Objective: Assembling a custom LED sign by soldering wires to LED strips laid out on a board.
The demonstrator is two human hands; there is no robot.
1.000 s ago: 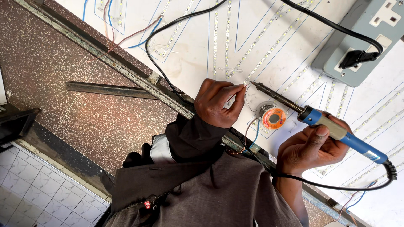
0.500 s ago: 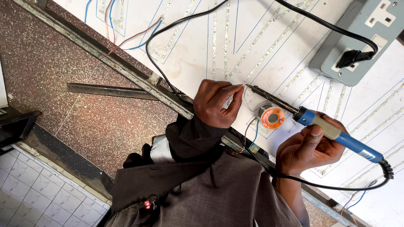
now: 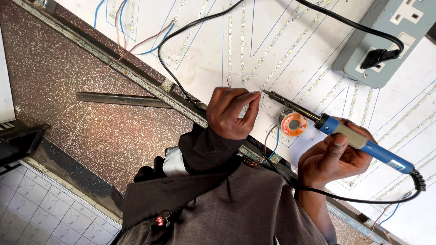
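Speckled brown stone floor below; above it a white panel crossed by rows of thin LED strips, framed by a worn metal rail. Right hand wrapped shut around the blue-and-cream handled soldering iron, tip angled toward the left hand. Left fingertips pinched closed, probably on thin solder wire, too fine to confirm. Hot tip just beside those fingertips: burn likely with any slip. Orange-labelled solder spool beneath the shaft, black cord trailing across, grey socket box beyond.
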